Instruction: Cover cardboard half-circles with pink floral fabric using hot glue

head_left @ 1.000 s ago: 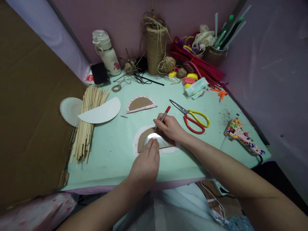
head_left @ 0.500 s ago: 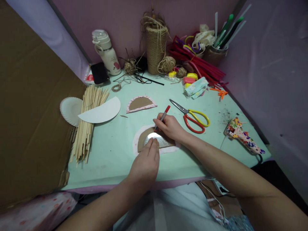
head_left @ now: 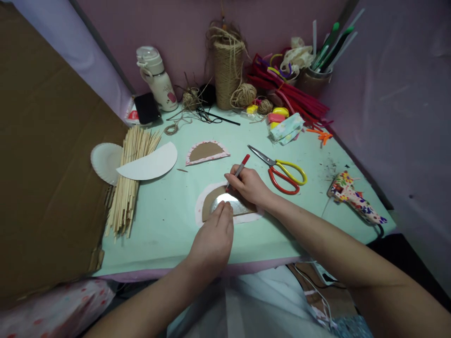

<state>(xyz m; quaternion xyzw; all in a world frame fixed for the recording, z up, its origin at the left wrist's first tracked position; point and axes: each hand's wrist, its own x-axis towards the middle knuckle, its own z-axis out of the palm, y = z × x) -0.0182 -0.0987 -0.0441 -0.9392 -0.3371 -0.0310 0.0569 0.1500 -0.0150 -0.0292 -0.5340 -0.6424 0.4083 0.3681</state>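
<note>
- Looking down in the head view, we lay our left hand (head_left: pixel 213 238), fingers outstretched, on the clear half-round piece (head_left: pixel 229 199), apparently to steady it on the cardboard (head_left: pixel 208 204).
- Our right hand (head_left: pixel 251 188) grips the pen (head_left: pixel 242 166) near its tip, seemingly for control.

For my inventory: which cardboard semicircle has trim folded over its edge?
The farther semicircle, left of the scissors; the nearer semicircle, beneath the protractor, has pale material lying flat around it.

Count: two hands (head_left: pixel 214 237) (head_left: pixel 249 185), one pen (head_left: pixel 243 165), one protractor (head_left: pixel 238 204), two cardboard half-discs (head_left: pixel 208 206) (head_left: pixel 206 152). Also one pair of scissors (head_left: pixel 270 162), one glue gun (head_left: pixel 357 202), one bottle (head_left: pixel 160 84).
</note>
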